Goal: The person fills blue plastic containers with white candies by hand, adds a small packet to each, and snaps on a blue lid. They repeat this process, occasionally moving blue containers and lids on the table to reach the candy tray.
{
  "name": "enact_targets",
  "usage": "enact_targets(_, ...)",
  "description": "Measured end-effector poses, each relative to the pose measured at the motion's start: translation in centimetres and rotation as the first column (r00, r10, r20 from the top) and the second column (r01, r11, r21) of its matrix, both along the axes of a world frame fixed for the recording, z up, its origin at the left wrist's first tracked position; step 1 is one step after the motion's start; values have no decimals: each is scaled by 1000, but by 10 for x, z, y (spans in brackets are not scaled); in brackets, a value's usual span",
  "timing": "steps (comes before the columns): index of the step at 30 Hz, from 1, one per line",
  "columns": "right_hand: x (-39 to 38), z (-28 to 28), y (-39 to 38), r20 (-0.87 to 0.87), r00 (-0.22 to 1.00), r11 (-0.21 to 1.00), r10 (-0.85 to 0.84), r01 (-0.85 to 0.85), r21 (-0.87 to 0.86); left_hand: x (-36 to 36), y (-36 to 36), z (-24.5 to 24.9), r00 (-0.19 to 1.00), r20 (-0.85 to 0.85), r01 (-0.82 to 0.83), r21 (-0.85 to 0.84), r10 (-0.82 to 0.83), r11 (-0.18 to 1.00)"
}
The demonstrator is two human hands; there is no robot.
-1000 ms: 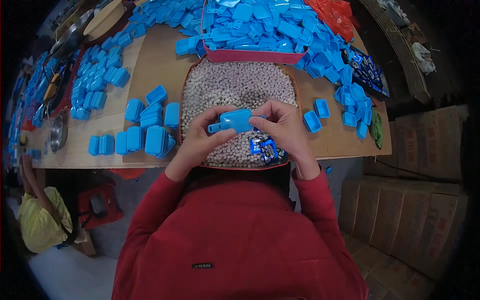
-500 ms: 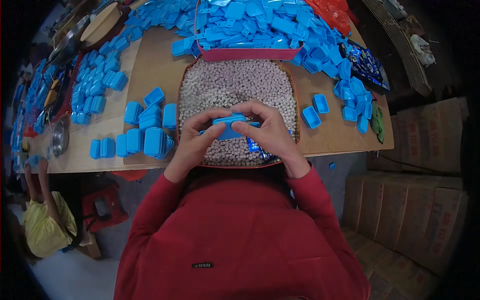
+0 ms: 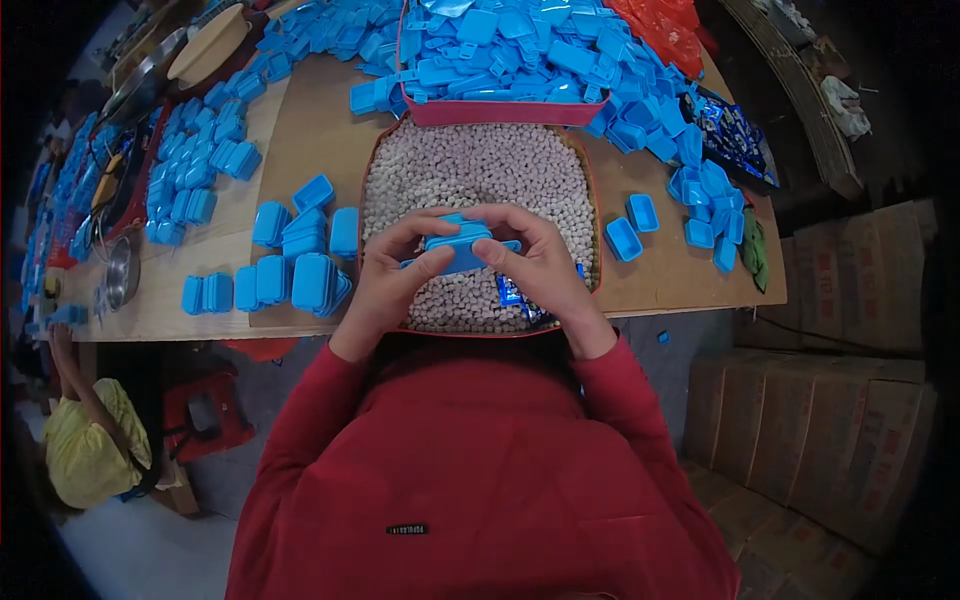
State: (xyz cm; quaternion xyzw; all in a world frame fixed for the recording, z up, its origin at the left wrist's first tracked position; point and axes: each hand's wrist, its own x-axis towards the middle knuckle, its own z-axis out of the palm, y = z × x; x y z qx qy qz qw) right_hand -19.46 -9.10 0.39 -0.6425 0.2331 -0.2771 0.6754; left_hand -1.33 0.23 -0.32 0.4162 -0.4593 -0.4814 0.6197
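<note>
Over the pellet tray (image 3: 363, 205), left hand (image 3: 392, 282) and right hand (image 3: 545, 268) pinch a blue case (image 3: 455, 250) (its ends hidden by both); bare counter (image 3: 310, 130) adjoins the tray's left rim

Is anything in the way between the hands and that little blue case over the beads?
Nothing visible is. The left hand and right hand both pinch the blue case directly, above the tray of pale beads. A small blue packet lies on the beads below the right hand, not between.
</note>
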Motion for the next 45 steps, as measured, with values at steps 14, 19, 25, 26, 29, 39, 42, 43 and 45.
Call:
enact_targets(14, 9, -7, 11, -13, 958, 882, -286, 257, -394, -13, -2, 17, 800, 585, -38, -174, 135, 984)
enact_targets(19, 15, -9, 18, 149, 923, 763, -355, 378, -524, -21, -16, 20, 891, 447, -29, -112, 77, 993)
enact_targets(25, 9, -9, 23, 259, 902, 679, -346, 431, -595, -36, -20, 16, 813, 506, -171, -262, 286, 950)
enact_targets(26, 10, -8, 22, 269, 901, 647, -340, 432, -629, -37, -21, 16, 819, 493, -196, -242, 295, 950)
enact_targets(29, 13, -11, 19, 281, 905, 570, -319, 420, -706, -41, -21, 13, 846, 439, -247, -179, 302, 952)
enact_targets(39, 10, -4, 23, 107, 943, 768, -315, 319, -556, -33, -22, 13, 785, 552, -249, -134, 281, 959)
enact_targets(42, 3, -5, 21, 218, 943, 909, -252, 308, -282, -32, -10, 33, 916, 317, -231, -88, 247, 969)
enact_targets(43, 1, -1, 20, 259, 934, 942, -248, 294, -161, -29, -4, 29, 947, 220, -229, -57, 236, 972)
enact_targets(45, 3, 5, 23, 345, 905, 968, -251, 230, 100, -44, 5, 20, 955, -233, -177, 53, 184, 983)
